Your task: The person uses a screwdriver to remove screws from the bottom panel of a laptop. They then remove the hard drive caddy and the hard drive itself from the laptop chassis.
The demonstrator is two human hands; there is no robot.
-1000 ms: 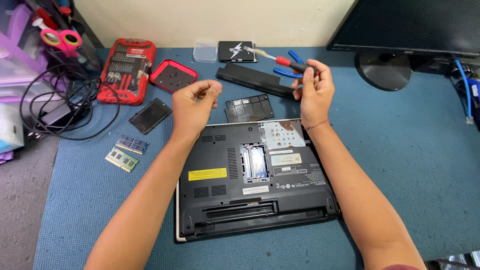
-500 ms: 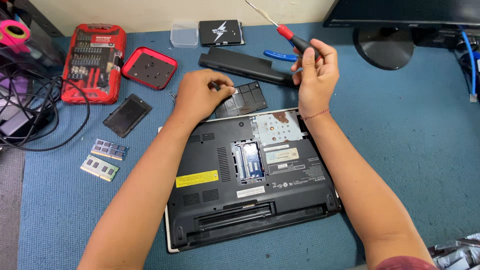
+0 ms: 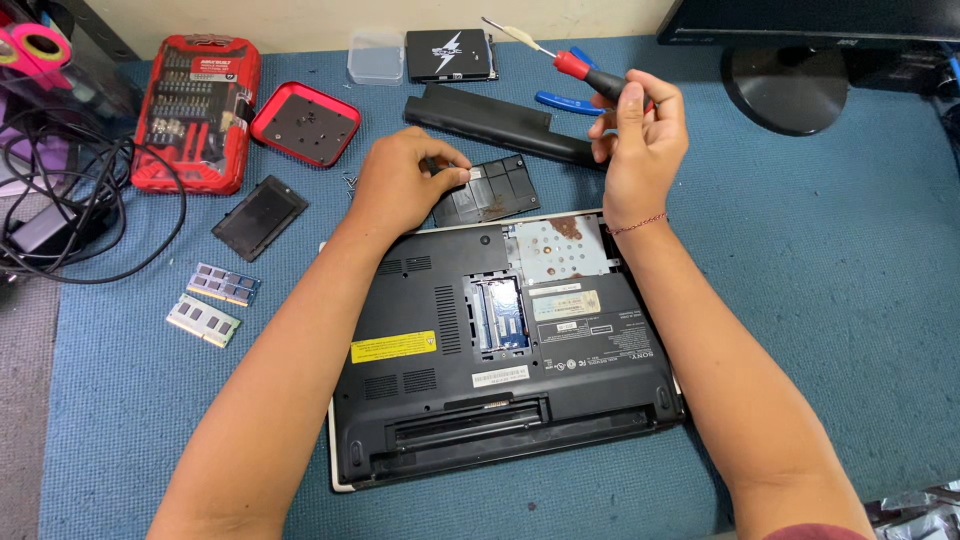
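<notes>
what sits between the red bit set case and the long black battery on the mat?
Head view: the red tray lies between the red bit set case and the long black battery, on the blue mat, which shows bare on either side of it.

Bench clutter on blue mat
Far left: red bit set case [image 3: 196, 110], red tray [image 3: 304, 123], black cables [image 3: 60, 200]. Left: two RAM sticks [image 3: 214, 303], small black cover [image 3: 259, 216]. Far centre: clear box [image 3: 375, 59], SSD [image 3: 450, 54], battery [image 3: 490, 122], blue pliers [image 3: 562, 100]. Far right: monitor stand [image 3: 785, 88].
</notes>
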